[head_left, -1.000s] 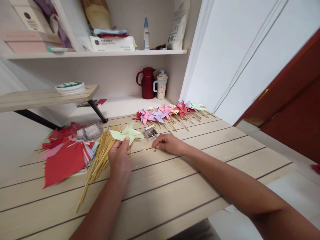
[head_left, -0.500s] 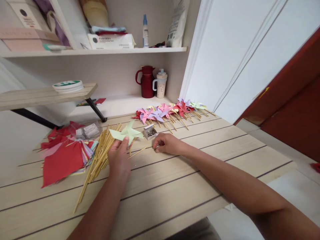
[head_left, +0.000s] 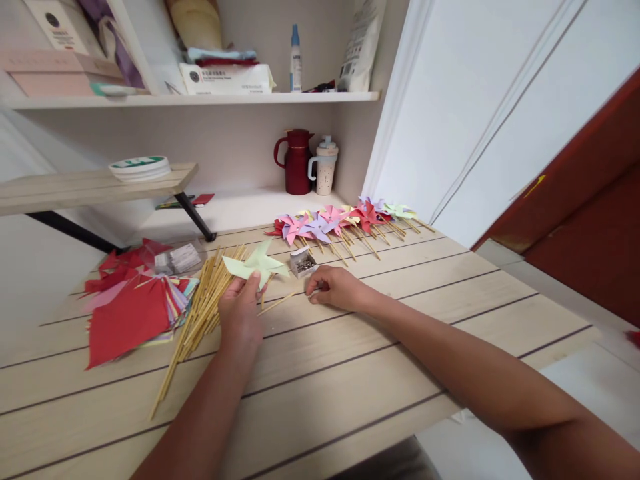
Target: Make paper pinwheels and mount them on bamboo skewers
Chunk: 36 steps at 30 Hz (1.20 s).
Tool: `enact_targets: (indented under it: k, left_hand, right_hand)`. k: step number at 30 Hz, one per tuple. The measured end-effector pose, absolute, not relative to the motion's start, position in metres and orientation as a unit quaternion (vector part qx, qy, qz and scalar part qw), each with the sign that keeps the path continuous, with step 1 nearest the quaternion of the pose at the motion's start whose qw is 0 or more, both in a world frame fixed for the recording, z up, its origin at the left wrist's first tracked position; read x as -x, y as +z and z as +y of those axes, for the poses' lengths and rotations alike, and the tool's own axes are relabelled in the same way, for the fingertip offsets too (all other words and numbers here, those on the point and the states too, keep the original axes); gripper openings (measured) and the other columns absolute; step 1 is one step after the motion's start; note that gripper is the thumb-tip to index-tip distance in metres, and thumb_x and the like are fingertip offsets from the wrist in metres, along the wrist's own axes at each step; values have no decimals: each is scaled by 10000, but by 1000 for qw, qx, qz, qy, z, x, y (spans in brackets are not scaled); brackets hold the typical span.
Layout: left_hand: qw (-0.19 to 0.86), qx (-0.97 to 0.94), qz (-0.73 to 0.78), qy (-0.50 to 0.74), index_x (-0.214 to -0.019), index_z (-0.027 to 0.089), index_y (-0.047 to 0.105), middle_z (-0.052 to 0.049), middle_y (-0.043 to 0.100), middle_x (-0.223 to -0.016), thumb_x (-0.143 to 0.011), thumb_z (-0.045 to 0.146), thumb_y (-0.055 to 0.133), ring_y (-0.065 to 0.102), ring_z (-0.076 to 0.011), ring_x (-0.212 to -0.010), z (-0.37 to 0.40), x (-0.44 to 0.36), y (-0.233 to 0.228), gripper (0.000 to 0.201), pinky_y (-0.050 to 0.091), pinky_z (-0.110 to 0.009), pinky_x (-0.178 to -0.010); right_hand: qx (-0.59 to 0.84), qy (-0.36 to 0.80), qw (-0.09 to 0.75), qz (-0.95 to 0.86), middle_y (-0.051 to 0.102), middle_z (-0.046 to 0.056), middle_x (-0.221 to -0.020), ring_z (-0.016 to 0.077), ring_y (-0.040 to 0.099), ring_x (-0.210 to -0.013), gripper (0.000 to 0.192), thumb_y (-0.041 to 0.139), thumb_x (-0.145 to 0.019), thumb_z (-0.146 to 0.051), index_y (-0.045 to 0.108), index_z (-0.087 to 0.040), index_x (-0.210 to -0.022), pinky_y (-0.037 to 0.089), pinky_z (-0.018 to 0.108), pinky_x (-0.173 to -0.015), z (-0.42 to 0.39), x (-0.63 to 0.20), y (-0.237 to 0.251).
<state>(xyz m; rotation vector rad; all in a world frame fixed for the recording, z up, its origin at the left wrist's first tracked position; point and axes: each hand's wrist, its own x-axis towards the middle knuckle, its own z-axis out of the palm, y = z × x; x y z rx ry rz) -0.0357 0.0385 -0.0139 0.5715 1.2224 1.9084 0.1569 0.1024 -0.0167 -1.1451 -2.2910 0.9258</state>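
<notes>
Presently pinching pale green paper pinwheel (head_left: 256, 265) in left hand (head_left: 240, 312) above bamboo sticks (head_left: 200, 313), keeping folds together; right hand (head_left: 336, 288) fingertips pressed together on table (head_left: 350, 373) beside pin box (head_left: 303, 262), apparently picking up a pin.

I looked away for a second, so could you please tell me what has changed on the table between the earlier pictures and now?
Very little. The right hand has drawn back slightly from the small pin on the table, and that pin no longer shows. Nothing was picked up or let go. The left hand still holds the pale green pinwheel over the sticks. The pin box, paper stack and finished pinwheels lie as before.
</notes>
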Motion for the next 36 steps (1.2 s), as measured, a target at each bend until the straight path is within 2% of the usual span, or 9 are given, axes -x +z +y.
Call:
enact_targets:
  k: [20, 28, 33, 36]
  left_hand:
    - [410, -237, 488, 733, -930, 154, 763, -85, 756, -1075, -665, 269, 812, 685, -199, -1009, 40, 40, -17, 294, 541, -288, -814]
    - [418, -241, 487, 728, -913, 155, 762, -82, 760, -1036, -661, 269, 823, 693, -193, -974, 40, 40, -19, 283, 545, -301, -823]
    - [421, -239, 487, 727, -898, 161, 760, -72, 759, -986, -657, 264, 823, 699, -190, -936, 41, 41, -22, 269, 546, -316, -822]
    - [423, -247, 485, 725, -920, 166, 762, -71, 759, -987, -656, 274, 831, 699, -191, -940, 41, 41, -22, 294, 541, -321, -834]
  right_hand:
    - [386, 345, 230, -824, 679, 16, -859, 134, 604, -743, 131, 684, -732, -58, 725, -177, -766, 425, 238, -672, 103, -158, -25]
    - [392, 345, 226, -822, 687, 19, -850, 141, 614, -742, 104, 690, -736, -86, 725, -184, -734, 432, 243, -682, 102, -156, -25]
    - [389, 390, 276, -787, 702, 25, -823, 156, 614, -749, 32, 699, -767, -174, 725, -181, -750, 447, 265, -705, 100, -156, -18]
    - [381, 422, 332, -752, 700, 30, -826, 169, 614, -770, 69, 714, -773, -247, 711, -180, -757, 453, 286, -725, 96, -157, -7]
